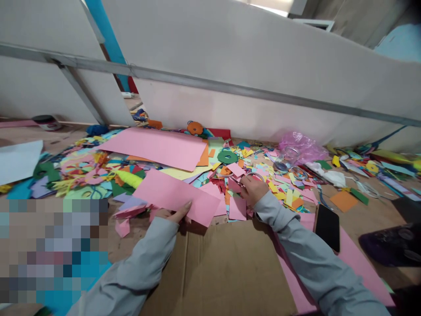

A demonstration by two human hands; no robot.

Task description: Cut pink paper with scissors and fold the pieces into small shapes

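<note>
My left hand (pixel 176 215) pinches the lower edge of a pink paper strip (pixel 177 195), thumb on top, above the far edge of a brown cardboard sheet (pixel 226 267). To the right, my right hand (pixel 253 188) is closed around a pair of scissors (pixel 241 183), whose blades point up and left among the scraps. The hands are apart, and the scissors do not touch the strip. Small pink pieces (pixel 237 208) lie between them. A large pink sheet (pixel 158 147) rests on the pile beyond the strip.
A black phone (pixel 327 228) lies on pink paper by my right forearm. Colourful paper scraps spread across the floor. Farther back are a pink plastic bag (pixel 302 147), a green paper ring (pixel 227 156) and a jar (pixel 47 122). A white panel (pixel 230 101) stands behind.
</note>
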